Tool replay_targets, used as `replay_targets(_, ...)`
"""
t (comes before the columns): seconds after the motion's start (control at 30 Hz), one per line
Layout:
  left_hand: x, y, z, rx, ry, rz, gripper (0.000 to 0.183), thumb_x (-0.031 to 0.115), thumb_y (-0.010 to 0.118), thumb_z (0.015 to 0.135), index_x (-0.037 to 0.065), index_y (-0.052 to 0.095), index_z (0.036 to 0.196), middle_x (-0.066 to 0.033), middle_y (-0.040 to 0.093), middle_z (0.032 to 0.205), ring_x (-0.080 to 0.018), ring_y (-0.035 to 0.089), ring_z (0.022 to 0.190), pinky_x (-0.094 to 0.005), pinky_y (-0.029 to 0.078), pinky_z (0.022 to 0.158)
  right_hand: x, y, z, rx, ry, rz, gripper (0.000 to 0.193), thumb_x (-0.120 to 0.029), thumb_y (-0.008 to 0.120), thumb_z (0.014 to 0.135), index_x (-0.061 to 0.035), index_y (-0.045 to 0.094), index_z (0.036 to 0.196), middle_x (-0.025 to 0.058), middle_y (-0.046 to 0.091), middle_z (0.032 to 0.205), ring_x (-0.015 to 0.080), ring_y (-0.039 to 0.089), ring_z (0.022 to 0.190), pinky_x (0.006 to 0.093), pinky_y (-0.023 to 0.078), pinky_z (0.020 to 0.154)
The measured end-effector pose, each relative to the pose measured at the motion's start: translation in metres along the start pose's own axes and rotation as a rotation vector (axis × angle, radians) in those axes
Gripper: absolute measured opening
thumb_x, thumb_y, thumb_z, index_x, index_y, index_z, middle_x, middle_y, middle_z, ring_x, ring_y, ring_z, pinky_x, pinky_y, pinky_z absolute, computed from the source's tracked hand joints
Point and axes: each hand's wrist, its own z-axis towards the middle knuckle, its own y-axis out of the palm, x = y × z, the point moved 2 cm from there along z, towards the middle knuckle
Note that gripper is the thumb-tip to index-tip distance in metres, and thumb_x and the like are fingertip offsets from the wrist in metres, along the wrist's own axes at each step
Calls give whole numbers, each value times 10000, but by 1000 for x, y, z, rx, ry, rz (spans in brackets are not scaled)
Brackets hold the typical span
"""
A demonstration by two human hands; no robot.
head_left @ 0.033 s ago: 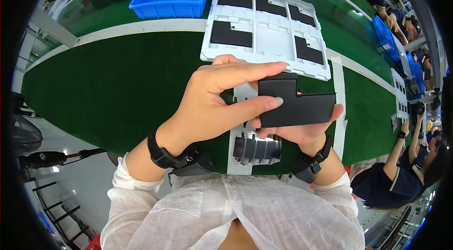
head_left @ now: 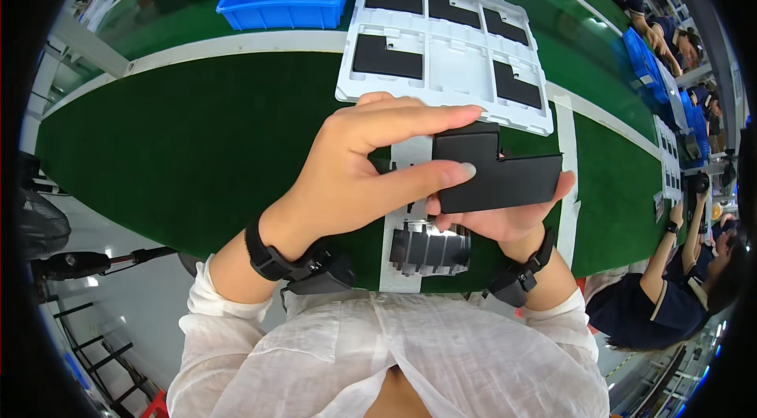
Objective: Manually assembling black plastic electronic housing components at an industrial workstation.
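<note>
A black L-shaped block (head_left: pixel 509 183), its notch facing up and to the right, is held between my two hands over the near part of the green table. My left hand (head_left: pixel 367 142) grips its left end, thumb on the front face and index finger stretched along the top edge. From below and the right, my right hand (head_left: pixel 512 222) supports the block, its fingers partly hidden behind it. Just beyond the hands lies a white moulded tray (head_left: pixel 456 71). Similar black L-shaped blocks (head_left: pixel 386 59) sit in several of its compartments; the front middle one is bare.
A ribbed black and shiny stack (head_left: pixel 430 248) lies on a pale strip near the table's front edge. Blue bins (head_left: pixel 284 17) stand at the far left. Co-workers sit along the right, the nearest a person in a dark shirt (head_left: pixel 643 307).
</note>
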Motion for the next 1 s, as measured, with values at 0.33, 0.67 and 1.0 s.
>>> replay_targets(0.33,-21,-7,-34,-285,-281,600,482,205,630,757,118,504,1214,-53,379,839,-191,385,815,-314,322,761,-17,-2,-17,247,-31,-139,944,-710,504,677,-36,324,1314,256,327,1309,396,395,1149,397,382,886)
replay_targets(0.67,-40,3,-42,-331,-304,865,552,287,671,692,200,512,1213,-63,344,809,-214,359,767,-331,286,707,-33,7,-23,116,156,-1812,664,-301,758,562,-80,552,1152,200,412,1253,349,434,1049,424,318,905)
replay_targets(1.0,-44,2,-34,-353,-345,855,561,284,669,688,223,509,1221,-62,336,800,-215,355,762,-330,274,691,-29,2,-17,97,212,-1941,622,-354,732,566,-107,576,1115,170,444,1234,329,448,1018,400,312,863)
